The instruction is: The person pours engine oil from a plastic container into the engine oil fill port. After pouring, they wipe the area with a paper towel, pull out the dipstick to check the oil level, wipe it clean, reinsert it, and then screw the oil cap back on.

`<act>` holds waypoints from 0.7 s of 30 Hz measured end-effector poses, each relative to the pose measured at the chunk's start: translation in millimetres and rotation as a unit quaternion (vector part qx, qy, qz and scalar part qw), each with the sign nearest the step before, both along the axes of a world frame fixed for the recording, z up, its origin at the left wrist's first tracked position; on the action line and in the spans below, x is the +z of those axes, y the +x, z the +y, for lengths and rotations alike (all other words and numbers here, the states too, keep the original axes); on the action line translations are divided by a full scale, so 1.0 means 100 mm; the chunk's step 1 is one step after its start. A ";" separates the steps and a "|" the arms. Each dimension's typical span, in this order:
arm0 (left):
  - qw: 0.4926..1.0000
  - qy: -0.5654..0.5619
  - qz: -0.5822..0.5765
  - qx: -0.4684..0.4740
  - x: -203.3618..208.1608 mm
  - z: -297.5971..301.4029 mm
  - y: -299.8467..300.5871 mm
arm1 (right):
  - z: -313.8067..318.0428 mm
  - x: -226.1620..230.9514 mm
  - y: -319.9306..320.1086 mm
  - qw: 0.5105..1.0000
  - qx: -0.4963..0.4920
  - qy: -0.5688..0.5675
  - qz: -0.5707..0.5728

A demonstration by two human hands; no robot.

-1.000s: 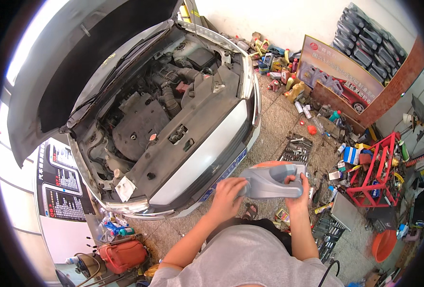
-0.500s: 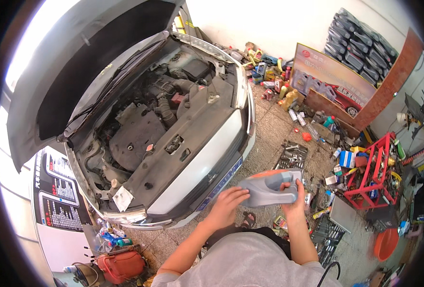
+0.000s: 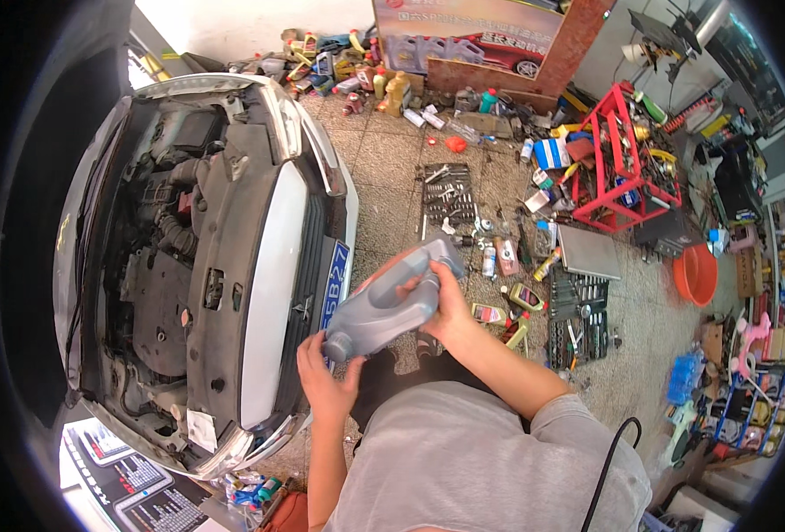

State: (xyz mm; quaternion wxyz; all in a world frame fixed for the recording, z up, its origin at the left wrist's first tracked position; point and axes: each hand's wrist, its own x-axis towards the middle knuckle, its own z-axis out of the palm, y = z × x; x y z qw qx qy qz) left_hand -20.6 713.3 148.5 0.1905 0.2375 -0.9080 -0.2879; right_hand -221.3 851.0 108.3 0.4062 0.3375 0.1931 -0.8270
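A grey plastic oil jug [image 3: 379, 306] is held tilted in front of my body, its capped end toward the lower left. My right hand [image 3: 448, 309] is closed round its handle. At the other end my left hand [image 3: 326, 381] has fingers and thumb on either side of the grey screw cap [image 3: 339, 345]. Left of the jug stands a silver car [image 3: 273, 301] with its hood up. In its engine bay a dark engine cover [image 3: 160, 306] shows, and a white paper [image 3: 202, 430] lies at the near corner.
Two socket sets, one an open tool case [image 3: 578, 319], lie on the tiled floor with bottles around them. A red metal rack [image 3: 618, 168] full of parts stands beyond, near an orange basin [image 3: 694, 277]. Many used bottles [image 3: 395, 93] line the back wall.
My view has swung right, so the car sits farther left. The jug has tilted, its capped end now lower, and my left hand has moved from its side to the cap.
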 end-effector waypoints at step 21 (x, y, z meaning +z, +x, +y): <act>0.967 -0.180 -0.102 -0.150 -0.20 -0.18 -0.42 | 0.55 -0.63 -0.52 0.489 0.377 0.321 0.718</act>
